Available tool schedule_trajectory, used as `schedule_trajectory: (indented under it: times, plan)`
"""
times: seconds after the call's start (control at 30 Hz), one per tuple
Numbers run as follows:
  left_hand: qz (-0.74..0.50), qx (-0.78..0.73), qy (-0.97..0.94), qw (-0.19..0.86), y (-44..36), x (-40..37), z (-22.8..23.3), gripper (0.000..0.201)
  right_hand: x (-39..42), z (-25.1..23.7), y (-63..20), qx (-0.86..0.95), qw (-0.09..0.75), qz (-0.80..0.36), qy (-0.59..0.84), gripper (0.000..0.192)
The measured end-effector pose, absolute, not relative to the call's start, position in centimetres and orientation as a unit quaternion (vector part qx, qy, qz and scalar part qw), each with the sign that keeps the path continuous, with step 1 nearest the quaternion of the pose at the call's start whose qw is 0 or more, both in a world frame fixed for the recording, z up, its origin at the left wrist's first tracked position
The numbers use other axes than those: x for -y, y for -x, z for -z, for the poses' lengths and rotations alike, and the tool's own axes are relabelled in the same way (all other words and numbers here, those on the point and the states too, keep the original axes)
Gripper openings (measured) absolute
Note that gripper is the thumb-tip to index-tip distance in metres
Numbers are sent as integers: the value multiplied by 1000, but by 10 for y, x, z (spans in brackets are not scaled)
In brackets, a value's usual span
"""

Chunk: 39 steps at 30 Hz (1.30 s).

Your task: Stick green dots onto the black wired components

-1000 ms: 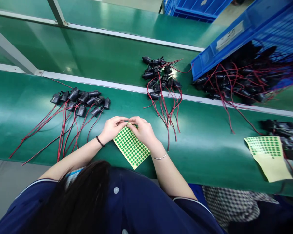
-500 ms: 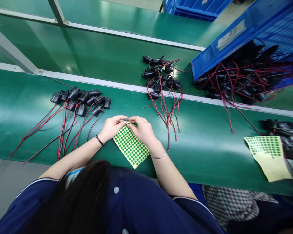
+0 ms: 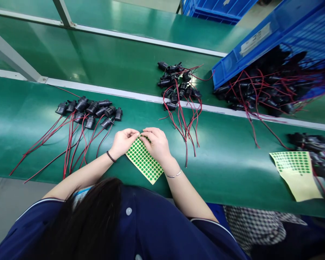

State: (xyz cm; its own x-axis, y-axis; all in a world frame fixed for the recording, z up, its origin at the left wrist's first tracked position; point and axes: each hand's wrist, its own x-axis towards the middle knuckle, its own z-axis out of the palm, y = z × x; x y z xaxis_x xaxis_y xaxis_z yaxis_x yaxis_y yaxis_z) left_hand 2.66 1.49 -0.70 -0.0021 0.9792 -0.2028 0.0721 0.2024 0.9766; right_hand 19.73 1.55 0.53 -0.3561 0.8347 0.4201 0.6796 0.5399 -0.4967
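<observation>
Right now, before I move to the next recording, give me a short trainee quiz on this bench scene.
1. True or false: both hands, the left hand and the right hand, meet at the far edge of the sticker sheet.
2. Multiple choice: the green dots on that sheet lie on backing that is A) blue, B) yellow, C) red.
3. Fill in: the row of black connectors left of the hands trails red and black ____ toward the near edge of the green belt.

Key: 1 true; 2 B; 3 wires.
</observation>
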Motion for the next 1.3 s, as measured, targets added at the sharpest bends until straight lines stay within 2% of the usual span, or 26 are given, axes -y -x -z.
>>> schedule_trajectory:
  times: [0.23, 0.37, 0.43, 0.53, 0.6, 0.67, 0.73, 0.83, 0.93, 1.03, 1.1, 1.2, 1.3]
  plan:
    - [-424, -588, -473, 501, -27, -16, 13, 17, -29, -14, -205, 811, 338, -132, 460, 12]
    - [-408, -567, -549, 459, -27, -14, 12, 14, -84, -16, -240, 741, 367, -90, 555, 16]
    - [-405, -546, -604, 416, -26, -12, 11, 15, -114, -17, -257, 728, 315, -64, 606, 35]
    - [-406, -520, -660, 359, -24, -10, 11, 16, -143, -21, -271, 743, 164, -51, 647, 61]
    - [-408, -513, -672, 345, -22, -9, 13, 16, -150, -24, -275, 752, 99, -35, 651, 67]
    - [-410, -510, -674, 343, -20, -9, 16, 16, -150, -27, -277, 758, 86, -21, 646, 67]
    - [-418, -511, -669, 340, -19, -9, 17, 17, -146, -29, -279, 749, 126, -17, 650, 65]
    - [-453, -510, -647, 341, -21, -8, 15, 22, -132, -30, -278, 693, 292, -61, 657, 62]
    - [-498, -486, -613, 374, -27, -8, 9, 31, -109, -29, -261, 638, 443, -242, 582, 72]
    - [-531, -430, -564, 463, -32, -9, 3, 48, -81, -27, -229, 599, 464, -465, 459, 82]
    - [-544, -390, -518, 532, -33, -10, 2, 58, -66, -25, -207, 569, 451, -554, 407, 89]
    - [-548, -380, -445, 598, -31, -12, 2, 55, -52, -21, -184, 563, 432, -585, 393, 93]
    - [-563, -403, -392, 606, -26, -14, 3, 47, -47, -19, -177, 602, 437, -520, 420, 82]
